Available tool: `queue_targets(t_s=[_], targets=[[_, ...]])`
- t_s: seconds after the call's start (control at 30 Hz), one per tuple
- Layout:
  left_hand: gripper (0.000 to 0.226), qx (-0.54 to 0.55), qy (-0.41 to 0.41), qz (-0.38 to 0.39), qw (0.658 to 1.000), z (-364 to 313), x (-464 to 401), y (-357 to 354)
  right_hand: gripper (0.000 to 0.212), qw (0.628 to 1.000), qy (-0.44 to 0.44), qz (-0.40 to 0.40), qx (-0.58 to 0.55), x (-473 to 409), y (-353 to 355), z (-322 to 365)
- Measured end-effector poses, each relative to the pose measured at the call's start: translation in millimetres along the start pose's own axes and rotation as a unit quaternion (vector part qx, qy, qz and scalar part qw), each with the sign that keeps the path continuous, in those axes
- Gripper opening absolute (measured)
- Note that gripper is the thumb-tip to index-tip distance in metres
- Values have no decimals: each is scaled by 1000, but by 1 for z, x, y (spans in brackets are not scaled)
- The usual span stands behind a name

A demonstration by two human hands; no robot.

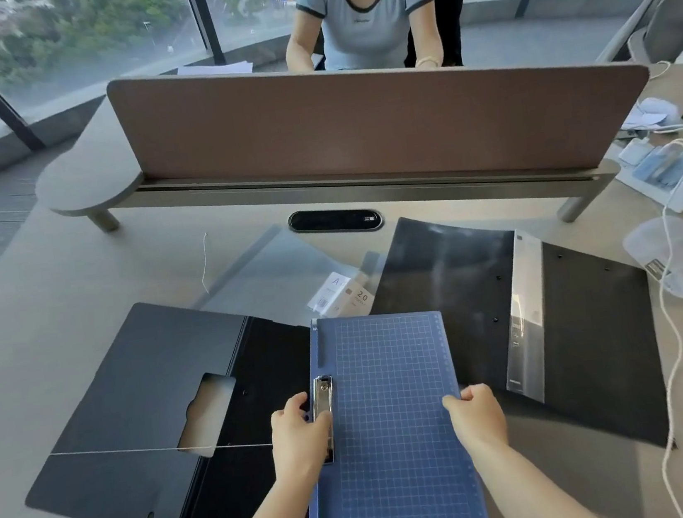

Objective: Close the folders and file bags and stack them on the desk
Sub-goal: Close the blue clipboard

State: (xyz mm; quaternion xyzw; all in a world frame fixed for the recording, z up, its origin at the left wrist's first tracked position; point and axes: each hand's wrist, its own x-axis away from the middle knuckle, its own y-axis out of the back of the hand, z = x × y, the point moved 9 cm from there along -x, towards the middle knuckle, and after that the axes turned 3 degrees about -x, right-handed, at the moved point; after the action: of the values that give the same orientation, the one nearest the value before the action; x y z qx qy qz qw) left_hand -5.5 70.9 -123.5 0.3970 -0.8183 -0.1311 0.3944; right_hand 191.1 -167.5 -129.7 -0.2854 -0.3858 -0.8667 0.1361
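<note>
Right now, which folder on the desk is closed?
The blue folder, held at its edges by both hands. The two black folders on either side lie spread open.

Ahead of our left hand [300, 434] and right hand [477, 414], open black folders [595, 355] cover most of the counter [16, 345]. Far left lies bare; cables [670, 328] clutter the far right.

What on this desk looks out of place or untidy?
A white elastic cord stretches loose across the open black folder at left. The other black folder lies open and askew at right. Both hands hold the blue clipboard.
</note>
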Motion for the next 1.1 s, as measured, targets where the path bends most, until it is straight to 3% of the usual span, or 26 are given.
queue_targets(t_s=[0.2, 0.43, 0.6, 0.77, 0.9, 1.0, 1.1], targets=[[46, 8, -51, 20, 998, -22, 7, -9, 16, 996, 23, -20, -86, 4, 18, 12], [61, 26, -92, 94, 991, -52, 16, -29, 19, 986, 77, -68, -130, 2, 53, 18], [63, 52, -119, 139, 982, -76, 37, -34, 21, 979, 70, -68, -177, -12, 68, 19], [50, -47, -134, 42, 989, -80, 48, -16, 19, 976, 77, -71, -192, -30, 94, 31], [8, -158, -164, -70, 971, -82, 54, 10, 18, 978, 92, -87, -163, -43, 118, 36], [14, -118, -183, -114, 969, -92, 58, 18, 17, 982, 104, -93, -127, -48, 125, 37], [14, -39, -211, -105, 971, -121, 66, 10, 17, 986, 112, -85, -90, -47, 122, 37]])
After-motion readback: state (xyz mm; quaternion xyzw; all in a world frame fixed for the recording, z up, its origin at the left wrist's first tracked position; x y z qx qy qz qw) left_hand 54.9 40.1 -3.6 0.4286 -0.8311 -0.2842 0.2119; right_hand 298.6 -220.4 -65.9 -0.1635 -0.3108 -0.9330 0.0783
